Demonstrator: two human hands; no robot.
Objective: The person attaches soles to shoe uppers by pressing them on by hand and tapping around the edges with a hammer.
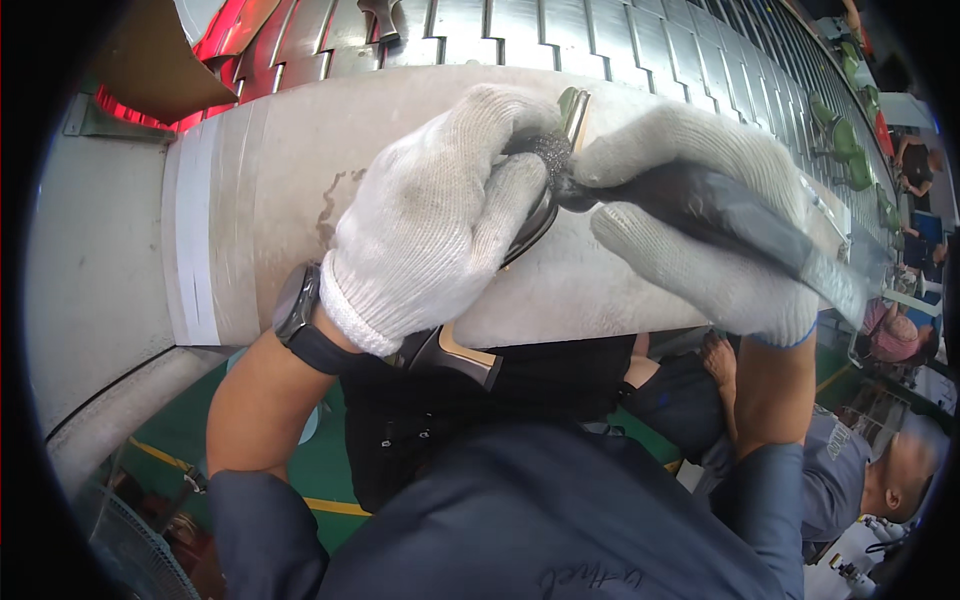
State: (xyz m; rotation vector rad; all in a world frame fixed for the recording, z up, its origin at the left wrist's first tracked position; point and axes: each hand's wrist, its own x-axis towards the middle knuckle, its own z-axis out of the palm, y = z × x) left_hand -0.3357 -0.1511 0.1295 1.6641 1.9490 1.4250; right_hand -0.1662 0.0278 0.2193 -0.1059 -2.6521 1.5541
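Observation:
My left hand (435, 205), in a white knit glove, is closed around a dark glossy shoe (532, 232), held over the pale worktop (570, 300). Much of the shoe is hidden under the glove; a tan-edged part (462, 352) shows below my wrist. By my left fingertips is a dark, sparkling piece (548, 150). My right hand (700, 220), gloved too, grips a long black tool (710, 205) with a translucent rear end; its kind is unclear. The tool's narrow tip meets the shoe near my left fingers.
A metal slat conveyor (560, 35) runs beyond the worktop, with a dark object (380, 18) on it. Red light glows by a curved brown panel (160, 65) at far left. A co-worker (850, 470) sits close on my right. A fan guard (130, 545) stands at lower left.

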